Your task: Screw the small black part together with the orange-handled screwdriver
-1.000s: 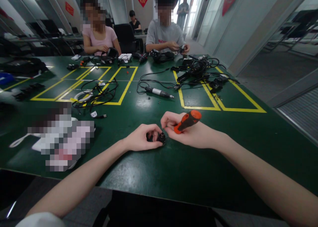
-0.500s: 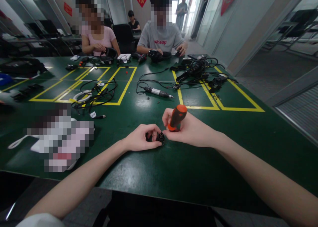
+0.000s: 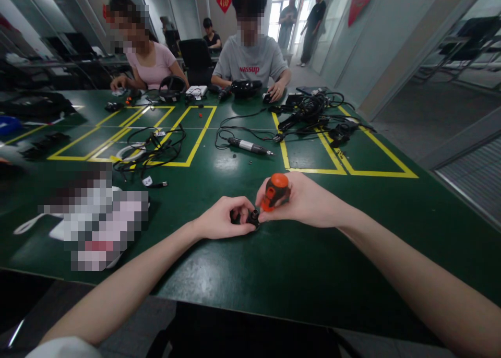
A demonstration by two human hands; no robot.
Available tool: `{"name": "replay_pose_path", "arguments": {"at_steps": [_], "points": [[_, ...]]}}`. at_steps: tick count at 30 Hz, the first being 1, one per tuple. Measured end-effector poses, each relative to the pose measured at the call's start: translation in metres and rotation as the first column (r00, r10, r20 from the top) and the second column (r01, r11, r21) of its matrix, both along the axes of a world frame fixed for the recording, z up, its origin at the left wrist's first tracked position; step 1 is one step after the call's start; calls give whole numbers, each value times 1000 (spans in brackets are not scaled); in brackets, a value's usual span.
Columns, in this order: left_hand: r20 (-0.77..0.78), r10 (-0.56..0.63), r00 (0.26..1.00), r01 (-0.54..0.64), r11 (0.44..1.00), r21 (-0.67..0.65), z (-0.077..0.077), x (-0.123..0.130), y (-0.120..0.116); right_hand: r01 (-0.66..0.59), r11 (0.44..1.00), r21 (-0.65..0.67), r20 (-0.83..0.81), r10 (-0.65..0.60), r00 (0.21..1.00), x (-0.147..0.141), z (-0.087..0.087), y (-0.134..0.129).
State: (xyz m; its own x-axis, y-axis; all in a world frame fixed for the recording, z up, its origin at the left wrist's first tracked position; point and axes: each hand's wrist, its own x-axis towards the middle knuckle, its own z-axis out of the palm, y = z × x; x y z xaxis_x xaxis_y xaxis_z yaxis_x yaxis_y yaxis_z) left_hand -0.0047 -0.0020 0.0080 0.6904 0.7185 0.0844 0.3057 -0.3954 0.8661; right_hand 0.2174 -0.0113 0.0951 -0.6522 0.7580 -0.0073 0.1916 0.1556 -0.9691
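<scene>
Near the front middle of the green table (image 3: pixel 219 264), my left hand (image 3: pixel 223 218) is closed round a small black part (image 3: pixel 253 218), with thumb and fingers on its sides. A short dark cylinder sticks up from that part. My right hand (image 3: pixel 301 201) grips an orange and black screwdriver handle (image 3: pixel 276 191) just to the right of the part. The handle stands nearly upright, tilted a little. The lower end of the tool is hidden by the fingers, so I cannot tell what its tip touches.
A pen-shaped electric tool (image 3: pixel 248 146) lies beyond my hands. Coiled black cables (image 3: pixel 156 146) are at the left, and a cable heap (image 3: pixel 309 110) is at the back right. Pixelated pouches (image 3: pixel 113 227) lie front left. Two people sit across the table.
The screwdriver handle has tipped and come slightly lower and left in my right hand. My left hand has barely moved. Across the table, the two people's hands have shifted.
</scene>
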Motion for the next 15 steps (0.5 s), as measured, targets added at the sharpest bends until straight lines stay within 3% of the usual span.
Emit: {"name": "replay_pose_path", "arguments": {"at_steps": [7,15], "points": [[7,6,1000,-7,1000,17,0,1,0,-22,996,-88,-48,17,999,1,-8,0],[-8,-5,1000,5,1000,1,3,1,0,-33,998,-55,-73,29,997,2,-7,0]]}}
